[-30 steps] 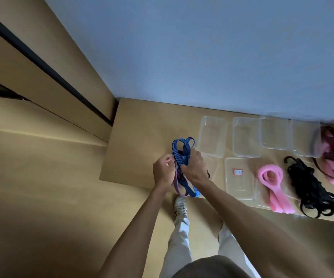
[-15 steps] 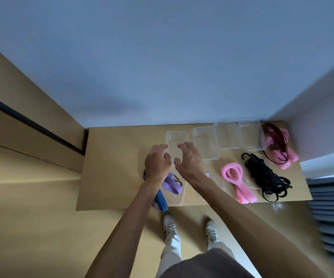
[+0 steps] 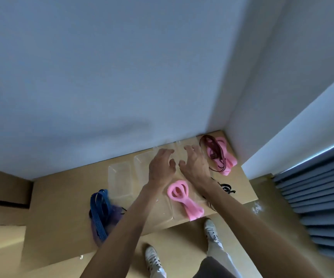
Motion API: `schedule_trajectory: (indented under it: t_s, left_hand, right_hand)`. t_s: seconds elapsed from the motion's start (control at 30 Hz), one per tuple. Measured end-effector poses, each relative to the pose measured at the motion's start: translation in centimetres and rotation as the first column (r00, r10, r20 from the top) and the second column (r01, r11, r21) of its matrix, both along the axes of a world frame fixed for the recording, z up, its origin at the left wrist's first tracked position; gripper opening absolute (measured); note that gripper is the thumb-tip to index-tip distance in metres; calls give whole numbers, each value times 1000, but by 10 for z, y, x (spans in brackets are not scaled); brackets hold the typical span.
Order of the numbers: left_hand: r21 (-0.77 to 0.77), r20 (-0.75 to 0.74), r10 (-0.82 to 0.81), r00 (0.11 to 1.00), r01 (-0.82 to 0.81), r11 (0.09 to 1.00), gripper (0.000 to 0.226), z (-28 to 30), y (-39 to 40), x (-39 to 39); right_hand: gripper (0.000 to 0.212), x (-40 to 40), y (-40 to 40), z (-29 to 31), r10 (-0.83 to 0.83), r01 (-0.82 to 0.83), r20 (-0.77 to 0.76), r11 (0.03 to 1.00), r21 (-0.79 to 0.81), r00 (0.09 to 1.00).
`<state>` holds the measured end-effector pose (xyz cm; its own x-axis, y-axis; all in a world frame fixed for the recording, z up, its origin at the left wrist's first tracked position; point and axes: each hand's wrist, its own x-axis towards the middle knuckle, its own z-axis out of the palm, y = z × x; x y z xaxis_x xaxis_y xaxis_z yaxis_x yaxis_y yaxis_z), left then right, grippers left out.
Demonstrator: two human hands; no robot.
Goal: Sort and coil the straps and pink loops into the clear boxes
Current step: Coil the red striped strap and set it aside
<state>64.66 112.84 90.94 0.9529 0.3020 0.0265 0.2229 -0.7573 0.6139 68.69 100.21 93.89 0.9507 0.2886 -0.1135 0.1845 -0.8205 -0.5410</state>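
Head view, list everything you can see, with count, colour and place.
table: one, tan, against the wall
clear boxes: several, count unclear, back row
blue strap: one, front left, on a purple strap
pink loop: one, front centre
pink bundle: one, back right, dark red strap on it
black straps: pile, mostly behind the right arm
shoes: two, white, floor
left hand: open, empty
right hand: open, empty

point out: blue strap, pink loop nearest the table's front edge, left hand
blue strap [image 3: 98, 209]: head view, on its long blue band.
pink loop [image 3: 177, 190]: head view, on the ring's left rim.
left hand [image 3: 160, 167]: head view, on the back of the hand.
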Motion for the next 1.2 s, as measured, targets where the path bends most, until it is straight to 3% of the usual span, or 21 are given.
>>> schedule_trajectory:
  t_s: [0.2, 0.37, 0.6, 0.73, 1.0, 1.1, 1.2]
  left_hand:
    - [10, -26, 13, 1000, -13, 1000, 41, -10, -84, 59]
    - [22, -62, 15, 998, -13, 1000, 39, -22, -132, 91]
    - [-54, -299, -38, 953, 23, 998, 23, -57, -165, 139]
    - [-181, -419, -3, 908, -80, 980, 27, -81, -169, 170]
    - [-198, -492, 61, 869, -179, 964, 21, -128, -194, 208]
    - [-212, -491, 180, 853, -317, 924, 31, -140, -197, 218]
    - [-278, -463, 297, 835, -455, 846, 65, -143, -199, 227]
  right_hand:
    - [43, 72, -90, -4, 114, -115, -12, 985, -131, 993]
    - [35, 109, -135, -9, 70, -70, 24, 997, -12, 997]
    - [42, 140, -166, -51, -75, 85, -236, 996, 32, 969]
    - [57, 164, -183, -83, -190, 218, -443, 976, 13, 876]
    - [43, 174, -188, -129, -278, 332, -516, 943, 14, 810]
    - [40, 175, -186, -136, -289, 354, -516, 935, 31, 807]
    - [42, 179, -186, -141, -291, 366, -502, 929, 54, 815]
